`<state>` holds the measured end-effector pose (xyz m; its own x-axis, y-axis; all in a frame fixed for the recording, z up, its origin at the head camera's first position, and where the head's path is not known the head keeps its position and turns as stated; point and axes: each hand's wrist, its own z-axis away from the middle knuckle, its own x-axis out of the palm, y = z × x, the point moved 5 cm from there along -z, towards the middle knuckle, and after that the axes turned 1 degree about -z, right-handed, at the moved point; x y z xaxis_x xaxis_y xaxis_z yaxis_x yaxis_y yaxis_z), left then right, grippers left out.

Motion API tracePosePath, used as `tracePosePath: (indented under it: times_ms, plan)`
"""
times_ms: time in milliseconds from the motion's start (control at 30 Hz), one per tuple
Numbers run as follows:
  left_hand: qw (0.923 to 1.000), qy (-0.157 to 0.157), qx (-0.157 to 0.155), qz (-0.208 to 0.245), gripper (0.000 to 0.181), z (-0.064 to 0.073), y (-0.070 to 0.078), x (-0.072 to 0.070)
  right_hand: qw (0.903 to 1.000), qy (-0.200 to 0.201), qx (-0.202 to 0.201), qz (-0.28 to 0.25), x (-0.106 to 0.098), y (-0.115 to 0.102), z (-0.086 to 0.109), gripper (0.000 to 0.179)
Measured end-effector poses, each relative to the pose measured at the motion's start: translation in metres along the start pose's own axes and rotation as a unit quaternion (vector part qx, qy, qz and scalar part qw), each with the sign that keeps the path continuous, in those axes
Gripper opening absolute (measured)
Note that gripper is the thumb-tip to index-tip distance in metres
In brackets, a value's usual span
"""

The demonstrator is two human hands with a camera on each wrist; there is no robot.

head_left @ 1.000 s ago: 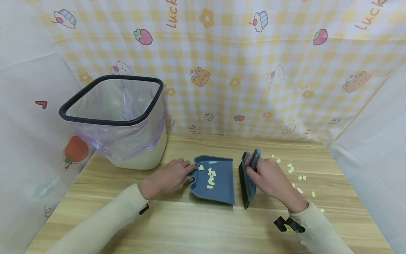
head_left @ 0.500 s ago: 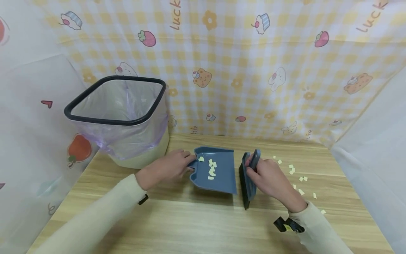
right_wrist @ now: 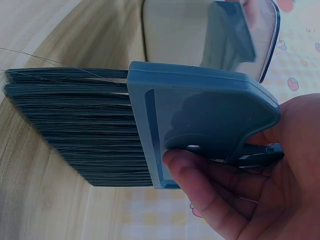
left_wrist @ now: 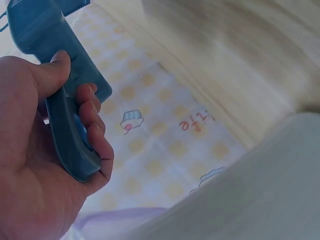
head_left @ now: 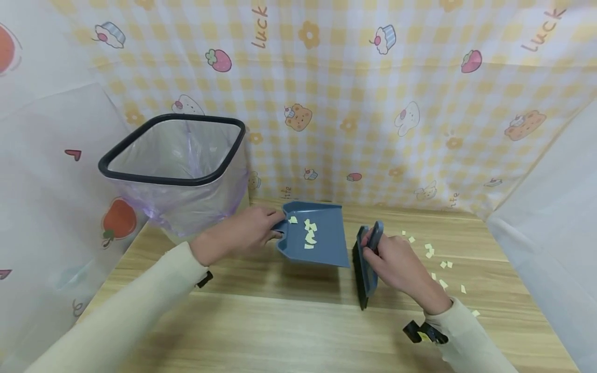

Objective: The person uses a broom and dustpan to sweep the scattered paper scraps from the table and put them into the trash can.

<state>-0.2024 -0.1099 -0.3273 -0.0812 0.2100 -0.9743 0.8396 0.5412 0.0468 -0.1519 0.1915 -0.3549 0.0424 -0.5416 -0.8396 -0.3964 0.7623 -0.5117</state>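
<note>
My left hand [head_left: 244, 228] grips the handle of a blue-grey dustpan [head_left: 322, 238], its fingers curled round it in the left wrist view [left_wrist: 75, 135]. Several small pale-yellow paper scraps [head_left: 310, 235] lie in the pan near the handle side. The pan is raised over the table, with a shadow beneath it. My right hand [head_left: 396, 261] holds a matching hand brush [head_left: 370, 264] upright just right of the pan's open edge. Dark bristles [right_wrist: 75, 125] point toward the tabletop in the right wrist view, and fingers wrap the brush's handle.
A cream trash bin [head_left: 172, 150] with a black rim and a purple-tinted liner stands at the back left. More paper scraps [head_left: 443, 264] are scattered on the wooden table [head_left: 298, 331] right of the brush. A checked curtain [head_left: 326, 93] hangs behind the table.
My left hand has lifted the dustpan off the table and away toward the curtain, scraps still in it. The right hand and brush have stayed nearly in place. The head view has shifted slightly.
</note>
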Motion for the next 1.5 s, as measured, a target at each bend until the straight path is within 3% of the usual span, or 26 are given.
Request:
tracePosePath:
  times_ms: [467, 1233, 1500]
  plan:
    - [0.9998, 0.018, 0.012, 0.000, 0.020, 0.000, 0.001, -0.033, 1.0000, -0.002, 0.000, -0.003, 0.001, -0.001, 0.002, 0.013]
    - [0.9997, 0.005, 0.015, -0.018, 0.017, -0.006, 0.002, -0.075, 0.9999, 0.005, -0.001, 0.009, 0.001, -0.003, 0.003, 0.015]
    - [0.9998, -0.016, -0.012, -0.006, 0.018, -0.004, -0.001, -0.086, 1.0000, 0.005, -0.005, 0.007, 0.000, -0.005, 0.002, 0.016]
